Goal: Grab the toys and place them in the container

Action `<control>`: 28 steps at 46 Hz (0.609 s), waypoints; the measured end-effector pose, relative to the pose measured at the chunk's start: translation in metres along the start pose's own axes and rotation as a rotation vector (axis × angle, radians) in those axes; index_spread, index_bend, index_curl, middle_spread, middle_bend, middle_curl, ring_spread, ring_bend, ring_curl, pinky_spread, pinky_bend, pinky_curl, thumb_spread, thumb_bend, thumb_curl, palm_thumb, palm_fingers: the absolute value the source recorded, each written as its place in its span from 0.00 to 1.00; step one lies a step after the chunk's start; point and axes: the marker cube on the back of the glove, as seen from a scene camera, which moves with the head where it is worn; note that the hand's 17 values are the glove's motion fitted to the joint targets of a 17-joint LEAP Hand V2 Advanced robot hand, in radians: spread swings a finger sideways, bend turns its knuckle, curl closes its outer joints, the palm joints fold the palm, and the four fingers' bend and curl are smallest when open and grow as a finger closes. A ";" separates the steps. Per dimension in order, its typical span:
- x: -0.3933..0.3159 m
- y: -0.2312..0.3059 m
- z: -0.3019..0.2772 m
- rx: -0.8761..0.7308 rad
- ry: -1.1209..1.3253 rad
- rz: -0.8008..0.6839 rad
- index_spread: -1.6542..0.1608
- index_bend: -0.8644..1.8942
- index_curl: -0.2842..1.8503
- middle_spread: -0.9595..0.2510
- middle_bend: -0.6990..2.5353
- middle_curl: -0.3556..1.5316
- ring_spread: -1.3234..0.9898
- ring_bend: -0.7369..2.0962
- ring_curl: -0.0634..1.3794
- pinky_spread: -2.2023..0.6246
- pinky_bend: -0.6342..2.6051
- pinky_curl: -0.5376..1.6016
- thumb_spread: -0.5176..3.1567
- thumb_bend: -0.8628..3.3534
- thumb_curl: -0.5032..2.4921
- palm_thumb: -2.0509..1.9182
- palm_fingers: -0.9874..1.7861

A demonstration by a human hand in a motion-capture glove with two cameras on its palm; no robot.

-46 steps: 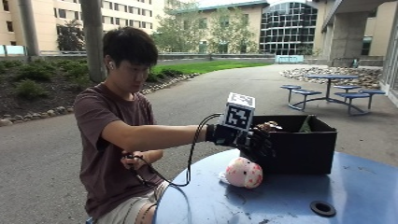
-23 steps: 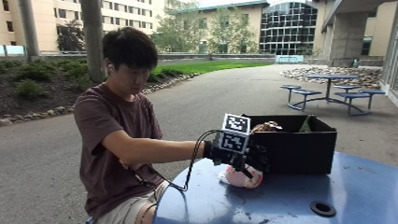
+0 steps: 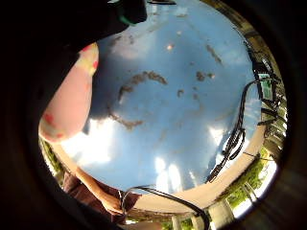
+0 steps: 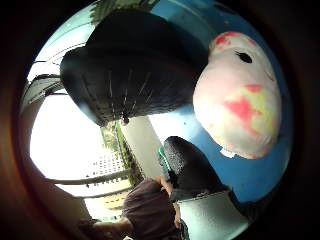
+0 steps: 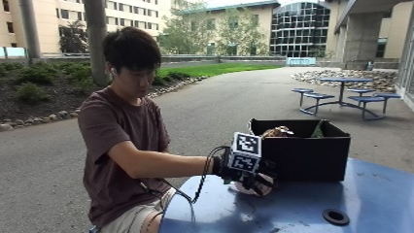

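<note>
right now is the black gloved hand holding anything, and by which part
Cannot be told for sure: the black gloved right hand is down over the round pink plush toy, covering its top, but closed fingers are not visible.

Gloved right hand (image 5: pixel 249 175) covers toy (image 5: pixel 253 187) beside container (image 5: pixel 302 155).

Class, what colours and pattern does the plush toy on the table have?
The plush toy is pale pink with red and yellow blotches, clearest in the thumb side palm view.
</note>
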 end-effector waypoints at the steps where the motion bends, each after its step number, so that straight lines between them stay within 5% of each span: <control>1: 0.000 0.000 0.003 -0.007 0.002 -0.007 0.87 0.32 0.16 0.88 0.26 0.35 0.58 0.48 0.30 0.79 0.55 0.43 0.48 0.20 0.29 0.56 0.27; 28: 0.010 -0.015 0.035 0.055 0.025 -0.043 0.88 0.35 0.18 0.92 0.29 0.38 0.58 0.64 0.38 0.76 0.64 0.45 0.47 0.25 0.32 0.69 0.37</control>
